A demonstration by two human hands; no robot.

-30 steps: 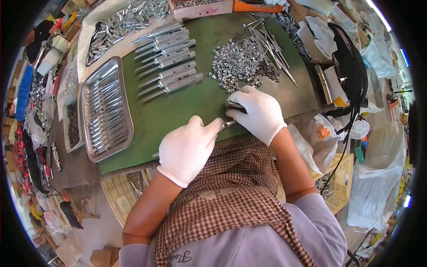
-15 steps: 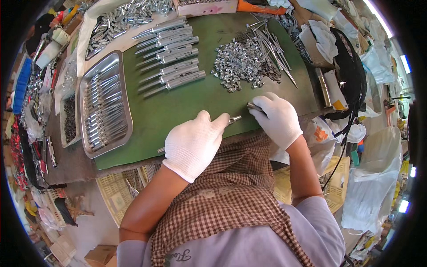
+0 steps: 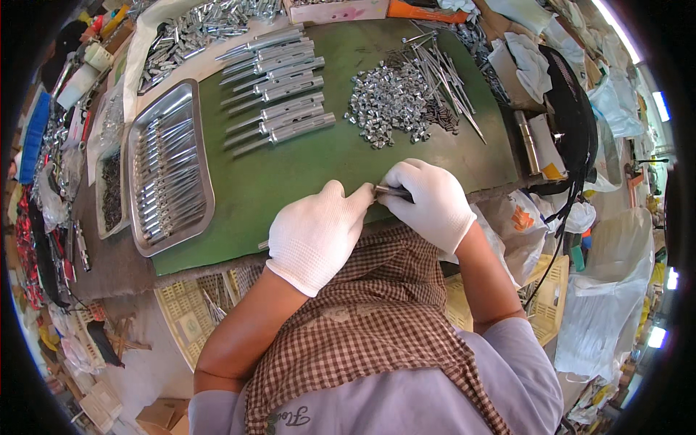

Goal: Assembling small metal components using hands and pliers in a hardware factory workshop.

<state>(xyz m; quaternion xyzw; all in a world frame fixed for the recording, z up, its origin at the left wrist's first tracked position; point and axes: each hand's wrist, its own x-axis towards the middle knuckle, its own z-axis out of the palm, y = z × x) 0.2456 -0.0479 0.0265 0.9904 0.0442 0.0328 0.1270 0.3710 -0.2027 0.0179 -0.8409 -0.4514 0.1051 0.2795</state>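
Observation:
In white knit gloves, both my hands meet above the near edge of the green mat [image 3: 333, 163]. My left hand [image 3: 315, 232] is closed around a thin metal rod [image 3: 263, 246], whose tail sticks out to the left below the wrist. Pinched in my right hand [image 3: 433, 201] is a short dark metal cylinder [image 3: 395, 192], its end against the fingertips of my left hand. The glove hides how rod and cylinder meet. Farther off lie a heap of small silvery metal pieces [image 3: 388, 101], small dark pins [image 3: 442, 117] and long thin rods [image 3: 453, 83].
Several slotted metal tubes with rods [image 3: 290, 90] lie in a row at the far left of the mat. Left of them stands a steel tray [image 3: 208, 174] holding rod assemblies. A brass-coloured cylinder [image 3: 526, 141] and a black mesh object [image 3: 573, 109] sit at right.
My right hand has moved left, bringing the dark cylinder to the rod end that stuck out of my left hand. The left hand has stayed nearly in place.

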